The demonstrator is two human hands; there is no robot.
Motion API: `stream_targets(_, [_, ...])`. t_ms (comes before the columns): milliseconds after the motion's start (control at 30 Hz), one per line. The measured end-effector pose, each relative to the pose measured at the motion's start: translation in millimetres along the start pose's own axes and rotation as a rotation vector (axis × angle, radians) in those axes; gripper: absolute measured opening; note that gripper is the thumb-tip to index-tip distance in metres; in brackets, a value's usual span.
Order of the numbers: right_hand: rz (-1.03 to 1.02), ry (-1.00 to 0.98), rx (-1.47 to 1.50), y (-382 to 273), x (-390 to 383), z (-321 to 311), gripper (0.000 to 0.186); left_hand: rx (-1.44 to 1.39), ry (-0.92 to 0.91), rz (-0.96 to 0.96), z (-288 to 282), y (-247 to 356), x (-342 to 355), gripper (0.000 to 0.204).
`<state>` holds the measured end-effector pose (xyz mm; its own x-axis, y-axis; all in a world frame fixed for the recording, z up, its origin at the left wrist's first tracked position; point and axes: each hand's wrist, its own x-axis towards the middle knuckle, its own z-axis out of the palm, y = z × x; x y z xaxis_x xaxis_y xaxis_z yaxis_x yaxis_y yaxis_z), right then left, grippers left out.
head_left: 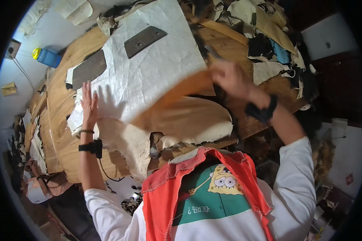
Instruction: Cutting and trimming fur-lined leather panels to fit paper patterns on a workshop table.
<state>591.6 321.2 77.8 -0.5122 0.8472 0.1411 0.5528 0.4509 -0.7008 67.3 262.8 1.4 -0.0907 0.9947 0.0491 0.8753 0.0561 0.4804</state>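
Observation:
My right hand (233, 79) is closed around one end of a long flat wooden strip (175, 94), blurred by motion. The strip slants down to the left over a silvery sheet (149, 76) and a pale hide (193, 118). A grey tip (213, 52) shows just beyond this hand; what it belongs to I cannot tell. My left hand (89, 105) lies flat with straight fingers at the sheet's left edge. Its fingertips are close to a dark flat plate (90, 69). Farther up the sheet rests a second dark plate (145, 41) with two holes.
Leather and fur scraps (265, 44) are heaped at the back right of the wooden table (60, 120). A wooden slat (223, 31) lies near them. At the far left stands a blue bottle with a yellow lid (47, 57). A pale hide piece (129, 148) hangs over the near edge.

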Motion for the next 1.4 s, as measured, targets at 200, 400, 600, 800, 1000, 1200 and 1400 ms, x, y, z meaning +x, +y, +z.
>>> stream_targets(200, [0.44, 0.369, 0.543, 87.3, 118.7, -31.1, 0.031, 0.042, 0.475, 0.448, -11.6, 138.7, -28.1, 0.06])
stream_targets(400, [0.127, 0.272, 0.106, 13.0, 16.7, 24.2, 0.022, 0.1, -0.268, 0.333, 41.4, 161.3, -50.6, 0.072])
stream_targets(600, [0.407, 0.235, -0.28, -14.4, -192.6, 54.2, 0.044, 0.253, -0.404, 0.518, 83.0, 160.1, -39.4, 0.08])
stream_targets(800, [0.52, 0.249, -0.459, -22.9, -258.3, 60.9, 0.013, 0.351, -0.42, 0.488, 80.3, 162.0, -38.4, 0.081])
stream_targets(1000, [0.797, 0.307, 0.195, -12.6, -255.2, 27.6, 0.012, 0.356, -0.388, 0.515, 85.8, 157.8, -39.5, 0.082])
stream_targets(1200, [0.577, 0.009, -0.108, 3.3, -147.0, -82.4, 0.015, 0.389, -0.399, 0.507, 86.0, 161.0, -41.6, 0.081])
stream_targets(1400, [0.199, 0.031, -1.069, 85.9, -141.4, -94.5, 0.014, 0.339, -0.424, 0.497, 85.2, 171.0, -39.7, 0.08])
